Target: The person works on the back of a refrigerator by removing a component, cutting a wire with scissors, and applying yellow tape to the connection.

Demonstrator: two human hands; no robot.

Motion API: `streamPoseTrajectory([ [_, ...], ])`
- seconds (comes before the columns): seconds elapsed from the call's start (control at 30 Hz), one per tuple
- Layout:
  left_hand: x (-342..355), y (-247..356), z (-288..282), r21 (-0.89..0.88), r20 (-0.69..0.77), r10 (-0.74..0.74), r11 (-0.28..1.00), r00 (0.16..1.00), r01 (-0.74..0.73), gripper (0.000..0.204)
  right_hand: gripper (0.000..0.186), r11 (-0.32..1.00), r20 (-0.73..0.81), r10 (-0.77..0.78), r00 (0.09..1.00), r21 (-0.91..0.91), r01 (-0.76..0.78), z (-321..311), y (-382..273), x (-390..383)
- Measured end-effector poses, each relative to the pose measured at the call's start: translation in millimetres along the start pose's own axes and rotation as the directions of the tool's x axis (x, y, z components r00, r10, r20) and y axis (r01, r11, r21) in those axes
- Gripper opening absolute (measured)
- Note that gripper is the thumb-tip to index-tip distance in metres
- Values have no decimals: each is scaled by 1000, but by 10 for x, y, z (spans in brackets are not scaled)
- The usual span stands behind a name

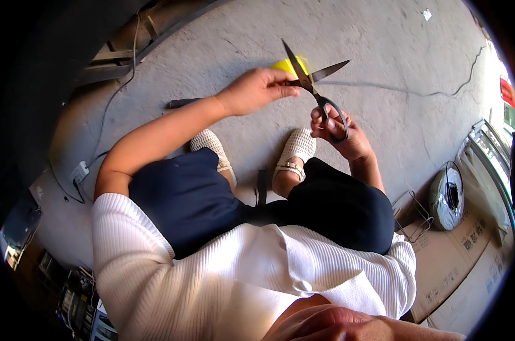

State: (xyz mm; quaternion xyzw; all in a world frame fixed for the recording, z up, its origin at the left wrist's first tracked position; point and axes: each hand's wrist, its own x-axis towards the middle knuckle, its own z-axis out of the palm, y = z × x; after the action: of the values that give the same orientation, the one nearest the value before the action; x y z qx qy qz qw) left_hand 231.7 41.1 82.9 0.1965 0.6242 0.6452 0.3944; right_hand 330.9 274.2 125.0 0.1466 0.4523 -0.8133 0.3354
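A pair of scissors [304, 81] with dark metal blades and black handles is spread wide above the floor, its blades pointing away from me. My right hand [351, 136] is closed round one handle loop [341, 122]. My left hand [254, 91] is closed on the other handle, whose loop is hidden behind the fingers. Just beyond the left fingers, partly behind the blades, shows a bright yellow, shiny piece [290, 66]. I cannot tell whether the left hand touches it or it lies on the floor.
My feet in cream woven shoes [298, 146] stand on the concrete floor [377, 34]. A dark bar [182, 103] lies left of them. A thin cable [433, 92] crosses the floor at right. A wrapped coil [446, 199] stands near flattened cardboard [448, 261]. A power strip [80, 171] lies left.
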Motion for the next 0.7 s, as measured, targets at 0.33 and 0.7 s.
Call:
streamPoseTrajectory([
  [0.33, -70, 24, 203, -294, -10, -46, 955, 999, 41, 26, 73, 985, 74, -57, 996, -155, 68, 292, 218, 330],
  [0.7, -66, 193, -56, -256, -135, -170, 958, 976, 131, 58, 63, 930, 97, -190, 977, -302, 210, 291, 196, 382],
])
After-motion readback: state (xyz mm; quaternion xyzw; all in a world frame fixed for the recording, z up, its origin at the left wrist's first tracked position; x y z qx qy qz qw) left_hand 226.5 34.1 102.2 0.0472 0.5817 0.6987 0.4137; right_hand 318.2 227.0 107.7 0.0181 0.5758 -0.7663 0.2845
